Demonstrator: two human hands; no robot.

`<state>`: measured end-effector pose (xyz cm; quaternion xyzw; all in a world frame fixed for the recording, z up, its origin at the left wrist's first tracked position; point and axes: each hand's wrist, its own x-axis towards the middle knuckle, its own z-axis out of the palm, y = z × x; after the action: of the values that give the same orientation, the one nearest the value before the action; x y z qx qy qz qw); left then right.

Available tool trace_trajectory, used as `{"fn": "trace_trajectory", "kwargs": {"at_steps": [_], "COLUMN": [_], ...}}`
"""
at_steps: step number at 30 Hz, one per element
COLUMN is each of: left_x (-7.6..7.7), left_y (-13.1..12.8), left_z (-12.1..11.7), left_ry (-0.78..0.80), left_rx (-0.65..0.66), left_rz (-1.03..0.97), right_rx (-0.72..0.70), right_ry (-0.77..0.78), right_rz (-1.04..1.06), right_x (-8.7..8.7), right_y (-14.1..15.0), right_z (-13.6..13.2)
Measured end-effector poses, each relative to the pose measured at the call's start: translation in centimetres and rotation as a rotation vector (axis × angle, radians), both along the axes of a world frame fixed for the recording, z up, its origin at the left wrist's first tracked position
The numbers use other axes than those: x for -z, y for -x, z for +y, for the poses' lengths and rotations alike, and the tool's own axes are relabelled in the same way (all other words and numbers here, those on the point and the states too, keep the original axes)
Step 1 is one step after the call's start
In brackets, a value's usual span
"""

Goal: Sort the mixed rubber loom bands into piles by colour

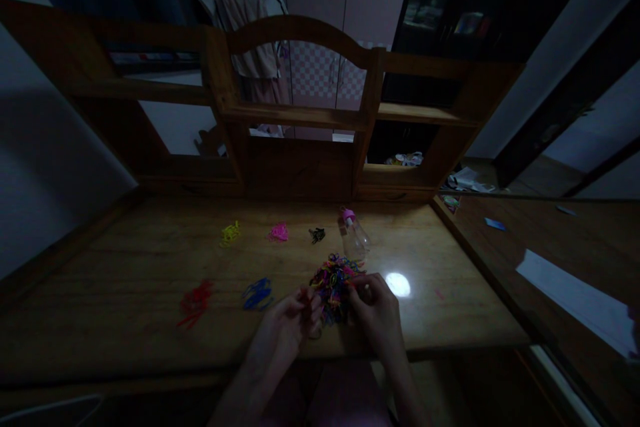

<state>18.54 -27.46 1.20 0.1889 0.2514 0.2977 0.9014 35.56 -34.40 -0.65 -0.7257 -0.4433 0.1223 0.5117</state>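
- Multicoloured heap of thin, tangled, band-like strands (334, 277): on the near part of the table, right of the middle, between both hands; pink, yellow, blue, red and dark strands mixed together.
- Left hand (300, 317): bare, at the near left edge of the heap; fingers curled, tips gathered close by a speck of red. Cannot tell whether clamped on a strand; too dim.
- Right hand (376, 307): bare, at the right edge of the heap; thumb and forefinger drawn close, with a small orange bit near the tips. Cannot tell whether gripped.
- Loose pile of red strands (197, 300): near left, well apart from the heap.
- Small pile of blue strands (258, 293): between red pile and left hand.
- Far row, left to right: small yellow pile (231, 234), compact pink pile (279, 232), smaller near-black pile (317, 235).
- Clear, colourless bottle with a pink cap (349, 215): just beyond the heap, right of the near-black pile; upright or lying, cannot tell.
- Light-brown wooden table (140, 247): under all of these; bright round glare right of the right hand.
- Brown wooden shelf frame with an arched top (300, 119): along the far edge.
- Long white sheet (575, 300): far right, on a separate brown surface.
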Motion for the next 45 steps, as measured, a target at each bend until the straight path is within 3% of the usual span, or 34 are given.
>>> {"fn": "trace_trajectory", "kwargs": {"at_steps": [3, 7, 12, 16, 22, 26, 33, 37, 39, 41, 45], "left_x": [-0.2, 0.3, 0.9, 0.6, -1.2, -1.7, -2.2, -2.2, -1.8, -1.2, 0.2], "left_y": [-0.4, -1.8, -4.1, -5.5, -5.7, -5.3, -4.5, -4.6, -4.7, -4.6, -4.2], "left_z": [-0.1, -0.3, -1.3, -2.4, -2.9, -2.9, -3.4, -3.4, -3.3, -3.0, -2.4], "left_ry": [0.092, 0.163, 0.057, 0.024, -0.016, -0.063, -0.433, -0.832, -0.909, -0.997, -1.427], "left_rx": [-0.047, -0.117, -0.126, -0.078, -0.070, -0.070, -0.101, -0.062, -0.058, -0.049, -0.019], "left_rz": [-0.003, 0.012, -0.027, -0.133, -0.136, -0.111, 0.109, 0.334, 0.358, 0.358, 0.442], "right_rx": [0.007, -0.056, -0.064, -0.085, -0.065, -0.076, -0.074, -0.225, -0.293, -0.273, -0.171], "right_ry": [-0.003, -0.015, -0.081, -0.092, -0.102, -0.109, -0.113, -0.072, -0.064, -0.087, -0.097], "right_rz": [0.183, 0.588, 0.785, 0.661, 0.191, 0.161, 0.159, 0.104, 0.068, 0.018, -0.117], "right_x": [-0.4, -1.0, -1.8, -2.6, -3.5, -3.6, -4.0, -5.1, -5.5, -5.6, -5.0], "right_y": [-0.3, -0.7, -0.7, 0.1, 1.3, 1.3, 0.9, 1.8, 2.1, 2.0, 0.7], "right_z": [-0.2, -0.4, -0.4, -0.7, -1.5, -1.9, -2.3, -2.9, -3.1, -3.3, -3.5]}}
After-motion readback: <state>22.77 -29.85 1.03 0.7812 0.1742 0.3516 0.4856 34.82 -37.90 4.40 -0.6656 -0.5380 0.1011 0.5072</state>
